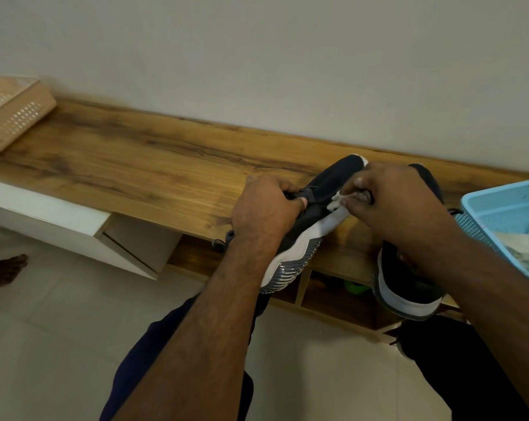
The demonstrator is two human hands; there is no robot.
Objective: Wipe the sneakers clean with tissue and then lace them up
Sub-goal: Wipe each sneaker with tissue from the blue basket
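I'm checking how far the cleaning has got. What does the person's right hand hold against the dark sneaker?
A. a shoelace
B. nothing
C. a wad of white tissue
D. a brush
C: the right hand pinches a wad of white tissue against the dark sneaker, which the left hand grips.

My left hand (264, 208) grips dark sneaker (315, 214), tilted on its side on the wooden desk (129, 156). Right hand (390, 202) pinches crumpled tissue (337, 199) against its upper. Second sneaker (409, 284) sits beside it; blue basket (500, 208) right, beige basket (11, 113) far left.
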